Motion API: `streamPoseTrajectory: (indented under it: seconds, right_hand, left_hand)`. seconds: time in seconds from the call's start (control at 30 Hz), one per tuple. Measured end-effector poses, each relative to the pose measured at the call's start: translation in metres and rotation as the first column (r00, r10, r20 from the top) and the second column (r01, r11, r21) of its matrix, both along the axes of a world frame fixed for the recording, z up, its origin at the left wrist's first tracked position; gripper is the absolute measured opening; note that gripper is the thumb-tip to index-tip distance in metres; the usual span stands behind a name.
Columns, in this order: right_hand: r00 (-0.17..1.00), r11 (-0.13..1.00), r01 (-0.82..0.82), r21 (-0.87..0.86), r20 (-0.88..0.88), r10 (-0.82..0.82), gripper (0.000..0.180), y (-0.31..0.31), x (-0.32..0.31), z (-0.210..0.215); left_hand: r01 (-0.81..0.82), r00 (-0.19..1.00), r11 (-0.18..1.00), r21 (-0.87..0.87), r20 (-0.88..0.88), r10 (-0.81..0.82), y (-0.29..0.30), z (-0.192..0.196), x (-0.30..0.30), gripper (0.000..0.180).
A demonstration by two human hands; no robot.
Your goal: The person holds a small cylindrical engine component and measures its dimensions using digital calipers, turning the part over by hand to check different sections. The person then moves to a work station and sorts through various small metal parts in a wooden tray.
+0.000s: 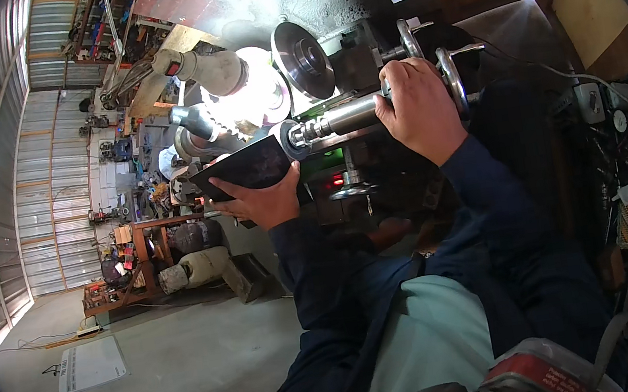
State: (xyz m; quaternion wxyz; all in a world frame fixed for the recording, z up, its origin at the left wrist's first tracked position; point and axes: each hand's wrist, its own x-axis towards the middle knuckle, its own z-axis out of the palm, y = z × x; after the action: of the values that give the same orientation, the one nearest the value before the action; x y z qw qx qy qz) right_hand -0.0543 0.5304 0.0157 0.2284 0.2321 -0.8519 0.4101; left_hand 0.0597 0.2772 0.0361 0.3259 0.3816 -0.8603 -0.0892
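My left hand (265,200) grips the lower edge of a dark flat plate (249,165), thumb along one side and fingers beneath. The plate tilts beside a round metal collar (293,139) on a lathe-like machine. My right hand (422,107) is wrapped over the machine's tailstock (351,116), a shiny steel barrel, with the thumb on its side. Just right of that hand stands a metal handwheel (453,84) with a crank handle. A toothed part (245,132) by the plate is partly lost in the glare of a work lamp (220,71).
Behind the tailstock stands a round metal disc (303,59), with a second handwheel (409,40) to its right. Another handwheel (353,190) sits below the barrel. At left are a cluttered workbench (143,228), a gas cylinder (204,267) and a white board (91,364) on the floor.
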Motion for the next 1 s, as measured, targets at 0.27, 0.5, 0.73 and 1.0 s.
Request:
streamPoseTrajectory:
  seconds: [0.27,0.5,0.73,1.0]
  right_hand:
    - [1.000,1.000,0.000,-0.010,-0.015,0.000,0.029,0.001,0.000,0.000]
    - [0.996,0.999,-0.007,-0.036,-0.092,0.004,0.029,-0.001,-0.003,-0.001]
    - [0.988,0.999,0.019,0.043,-0.156,-0.012,0.026,-0.011,-0.001,0.000]
    - [0.992,0.989,0.066,0.132,-0.114,-0.051,0.022,-0.017,0.006,0.004]
  left_hand:
    - [-0.016,1.000,1.000,0.027,0.020,0.015,-0.002,0.000,0.000,0.154]
    - [-0.042,0.999,0.999,0.019,0.009,0.042,-0.013,-0.010,0.012,0.147]
    - [-0.038,0.993,0.999,-0.003,-0.115,0.037,-0.045,-0.047,0.060,0.150]
    - [-0.018,0.986,0.971,-0.240,-0.168,-0.023,-0.039,-0.107,0.088,0.155]
